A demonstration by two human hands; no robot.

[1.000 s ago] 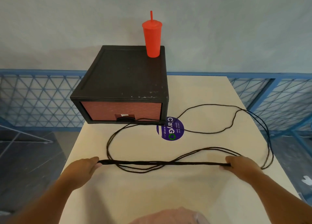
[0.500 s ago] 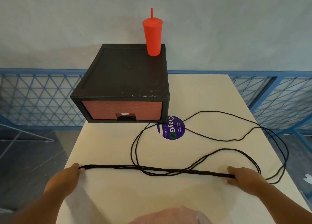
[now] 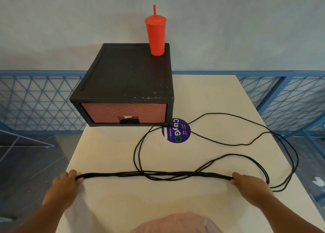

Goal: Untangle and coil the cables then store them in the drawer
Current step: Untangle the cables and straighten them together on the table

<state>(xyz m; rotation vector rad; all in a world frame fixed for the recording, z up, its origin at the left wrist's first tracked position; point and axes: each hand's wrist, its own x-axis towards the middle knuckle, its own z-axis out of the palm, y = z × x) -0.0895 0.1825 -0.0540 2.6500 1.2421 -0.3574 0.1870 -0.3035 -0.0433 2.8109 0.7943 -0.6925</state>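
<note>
The cream table (image 3: 112,155) fills the lower middle of the frame, set against a blue lattice railing (image 3: 35,101). At its upper centre sits the black drawer unit (image 3: 126,78), its red-brown drawer (image 3: 123,112) shut, so storing comes later. A red tumbler (image 3: 155,34) stands on the unit's back right corner, clear of my work. A purple sticker (image 3: 177,131) lies just right of the drawer front. The black cable (image 3: 246,143) loops loosely across the right half, spilling past the table's right edge. Low in the frame I stretch several strands into one bundle, to line them up for coiling, I judge. My left hand (image 3: 66,185) pinches the bundle's left end; my right hand (image 3: 249,185) closes on the right end.
</note>
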